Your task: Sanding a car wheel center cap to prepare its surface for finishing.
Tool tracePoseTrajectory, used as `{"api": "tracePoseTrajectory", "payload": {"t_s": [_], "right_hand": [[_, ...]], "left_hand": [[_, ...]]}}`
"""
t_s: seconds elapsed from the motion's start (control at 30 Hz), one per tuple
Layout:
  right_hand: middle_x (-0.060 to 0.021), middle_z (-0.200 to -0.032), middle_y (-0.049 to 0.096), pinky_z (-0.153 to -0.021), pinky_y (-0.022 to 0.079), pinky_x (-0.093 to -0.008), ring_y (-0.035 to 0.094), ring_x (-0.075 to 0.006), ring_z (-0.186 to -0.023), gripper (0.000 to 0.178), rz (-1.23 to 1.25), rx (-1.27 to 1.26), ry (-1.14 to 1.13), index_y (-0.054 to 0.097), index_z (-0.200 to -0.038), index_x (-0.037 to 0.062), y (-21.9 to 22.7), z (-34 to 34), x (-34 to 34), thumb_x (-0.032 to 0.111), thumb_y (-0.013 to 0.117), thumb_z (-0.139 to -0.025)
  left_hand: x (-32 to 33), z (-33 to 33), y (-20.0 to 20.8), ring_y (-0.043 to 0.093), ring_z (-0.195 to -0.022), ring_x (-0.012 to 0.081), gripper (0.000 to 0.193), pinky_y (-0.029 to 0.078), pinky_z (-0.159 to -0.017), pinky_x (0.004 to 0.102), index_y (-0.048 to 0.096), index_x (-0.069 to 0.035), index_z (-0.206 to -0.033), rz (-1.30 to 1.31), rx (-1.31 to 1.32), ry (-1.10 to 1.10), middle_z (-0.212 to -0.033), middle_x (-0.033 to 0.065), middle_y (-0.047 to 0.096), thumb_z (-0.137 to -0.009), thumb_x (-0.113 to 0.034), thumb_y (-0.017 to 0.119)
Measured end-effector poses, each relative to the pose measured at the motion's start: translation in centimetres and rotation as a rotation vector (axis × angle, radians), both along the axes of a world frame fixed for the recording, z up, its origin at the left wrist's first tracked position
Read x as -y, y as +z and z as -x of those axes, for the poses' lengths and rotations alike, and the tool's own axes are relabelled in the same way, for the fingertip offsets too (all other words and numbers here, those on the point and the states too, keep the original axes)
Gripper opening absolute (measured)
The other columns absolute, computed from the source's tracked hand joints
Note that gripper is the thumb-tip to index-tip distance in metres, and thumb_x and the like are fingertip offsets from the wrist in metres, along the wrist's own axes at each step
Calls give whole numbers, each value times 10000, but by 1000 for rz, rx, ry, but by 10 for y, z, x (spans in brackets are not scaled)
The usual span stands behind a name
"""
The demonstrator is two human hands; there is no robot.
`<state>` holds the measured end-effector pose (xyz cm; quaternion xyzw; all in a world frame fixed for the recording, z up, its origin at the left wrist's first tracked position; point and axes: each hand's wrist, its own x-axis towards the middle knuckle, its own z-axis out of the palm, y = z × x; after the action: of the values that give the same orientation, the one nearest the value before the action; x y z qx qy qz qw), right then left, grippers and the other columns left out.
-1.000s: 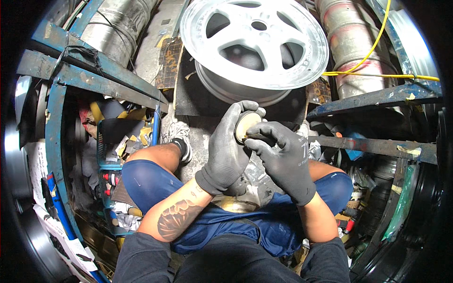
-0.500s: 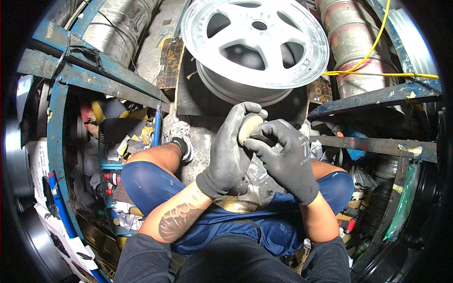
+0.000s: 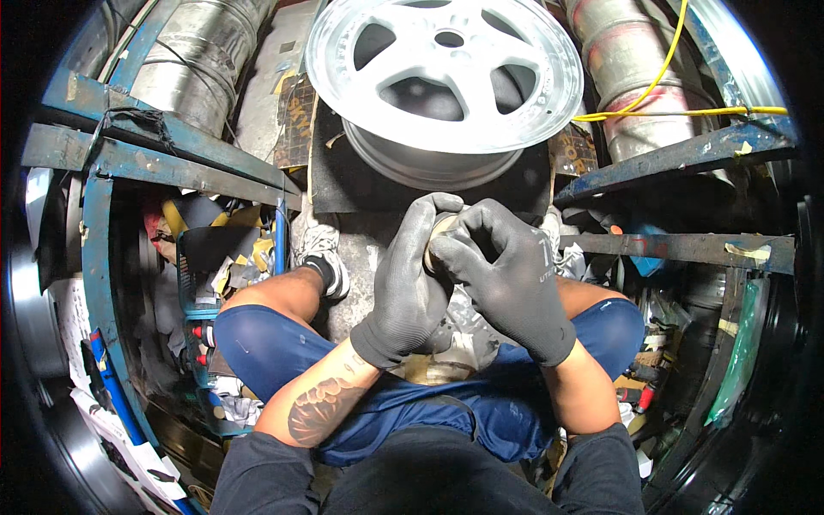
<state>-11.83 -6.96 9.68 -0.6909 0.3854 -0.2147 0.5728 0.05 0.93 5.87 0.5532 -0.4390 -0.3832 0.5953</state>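
Both hands wear dark grey work gloves and meet in front of a silver-white alloy wheel [image 3: 498, 103]. My left hand [image 3: 410, 279] is wrapped round a small round tan disc [image 3: 441, 227], its fingers curled behind the far edge. At the disc's near right rim, the thumb and forefinger of my right hand [image 3: 506, 273] are pinched together against it. Much of the disc is hidden by the gloves, and I cannot tell what exactly it is. Beyond the hands, the wheel lies face up and slightly tilted on a black-covered stand [image 3: 330, 184].
Blue metal frames [image 3: 197, 150] stand on both sides. A yellow cable [image 3: 661, 112] crosses at the upper right, past a metal drum [image 3: 631, 73]. To the left, a blue crate [image 3: 202, 302] holds scraps of abrasive paper. My knees flank the hands.
My right hand has moved left and over the disc, covering more of it, and its pinch has shifted along the rim. The whole view has shifted slightly, with the wheel now further left.
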Motion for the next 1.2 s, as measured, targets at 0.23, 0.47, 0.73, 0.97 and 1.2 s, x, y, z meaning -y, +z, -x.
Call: {"api": "tracePoseTrajectory", "payload": {"t_s": [0.23,0.47,0.73,0.97,1.2], "right_hand": [[-138,-739,662,-658,509,-338,643,-150,-672,128,-47,40,18,658,-872,-2,-3,0,7,122,687,-884],[-123,-730,664,-643,506,-319,632,-128,-663,143,8,-38,35,669,-862,-11,6,-2,11,127,704,-870],[-26,-718,642,-601,463,-250,564,-55,-667,188,187,-22,86,625,-786,-6,-1,-4,9,109,744,-876],[-179,-849,672,-700,513,-474,666,-403,-811,179,471,-158,231,663,-946,51,-5,14,15,204,706,-864],[-192,-790,666,-673,511,-437,674,-369,-727,167,135,-40,35,658,-873,18,-5,2,9,176,712,-861]], "left_hand": [[7,0,3,638,-1002,174,394,498,-901,286,511,20,-1261,33,189,57,-1084,112,635,-867,28,516],[8,-1,-9,606,-963,92,235,506,-860,235,501,-13,-1243,-59,-477,-105,-1074,61,609,-1027,-85,444],[10,-2,-10,605,-1052,121,432,488,-925,248,477,22,-1307,-101,-543,-66,-1123,79,619,-877,67,489],[6,-4,-4,599,-1075,140,451,483,-956,278,479,22,-1306,4,-33,-96,-1137,95,621,-862,87,516],[5,-3,-16,600,-1099,147,506,484,-971,293,479,41,-1320,-70,-281,-181,-1151,116,629,-817,93,486]]}}
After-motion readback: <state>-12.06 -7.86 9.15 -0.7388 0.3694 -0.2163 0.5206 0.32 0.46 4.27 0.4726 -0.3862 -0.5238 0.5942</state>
